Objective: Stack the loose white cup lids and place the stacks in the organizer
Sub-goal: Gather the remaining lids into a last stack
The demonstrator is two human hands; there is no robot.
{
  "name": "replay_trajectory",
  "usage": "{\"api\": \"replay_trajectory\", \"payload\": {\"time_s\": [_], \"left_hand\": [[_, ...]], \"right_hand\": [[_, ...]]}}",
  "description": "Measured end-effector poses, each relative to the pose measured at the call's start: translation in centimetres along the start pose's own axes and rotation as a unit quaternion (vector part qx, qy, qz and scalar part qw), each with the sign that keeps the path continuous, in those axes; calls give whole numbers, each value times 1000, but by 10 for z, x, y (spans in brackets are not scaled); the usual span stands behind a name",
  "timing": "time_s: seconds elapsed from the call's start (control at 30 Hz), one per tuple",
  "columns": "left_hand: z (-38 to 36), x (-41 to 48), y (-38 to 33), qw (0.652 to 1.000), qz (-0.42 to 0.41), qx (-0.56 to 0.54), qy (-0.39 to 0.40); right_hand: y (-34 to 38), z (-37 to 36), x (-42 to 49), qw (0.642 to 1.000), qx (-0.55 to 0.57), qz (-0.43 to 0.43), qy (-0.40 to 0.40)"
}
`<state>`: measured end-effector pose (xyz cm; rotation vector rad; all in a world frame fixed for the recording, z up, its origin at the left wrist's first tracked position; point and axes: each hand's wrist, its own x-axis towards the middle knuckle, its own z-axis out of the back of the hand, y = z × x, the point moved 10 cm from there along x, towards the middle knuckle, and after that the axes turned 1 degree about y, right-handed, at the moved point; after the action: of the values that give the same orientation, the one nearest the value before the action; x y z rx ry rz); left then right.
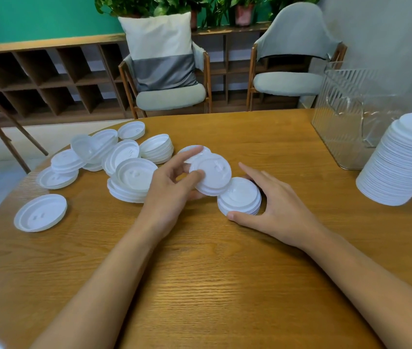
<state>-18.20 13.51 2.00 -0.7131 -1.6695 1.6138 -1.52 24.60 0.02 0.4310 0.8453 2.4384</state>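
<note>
My left hand pinches a small stack of white lids, held tilted just above the table. Behind it lies another single lid. My right hand curls round a short stack of lids standing on the table, thumb at its front, fingers at its far side. Several loose lids and short stacks lie scattered at the left. One lid lies alone near the left edge. The clear ribbed organizer stands at the back right.
A tall stack of white lids stands at the right edge, in front of the organizer. The round wooden table has bare wood near me. Two chairs and a low shelf stand beyond the table.
</note>
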Motion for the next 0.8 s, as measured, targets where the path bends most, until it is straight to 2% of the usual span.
{"api": "replay_trajectory", "payload": {"time_s": [0.1, 0.27, 0.4, 0.57, 0.7, 0.8], "left_hand": [[-6, 2, 8, 999, 15, -10, 26], [-10, 2, 9, 990, 48, -122, 49], [-19, -2, 9, 995, 13, 51, 80], [-25, -6, 7, 957, -58, 272, 84], [-24, -10, -6, 938, -122, 319, 58], [-32, -9, -5, 942, -122, 290, 118]], "right_hand": [[-2, 0, 1, 1000, 8, 1, -2], [0, -1, 1, 1000, 15, 16, -6], [2, 0, 1, 999, 13, 29, -17], [0, 0, 2, 999, 11, 32, -18], [0, 0, 2, 999, 16, 34, -18], [3, -1, 1, 999, 18, 42, -9]]}}
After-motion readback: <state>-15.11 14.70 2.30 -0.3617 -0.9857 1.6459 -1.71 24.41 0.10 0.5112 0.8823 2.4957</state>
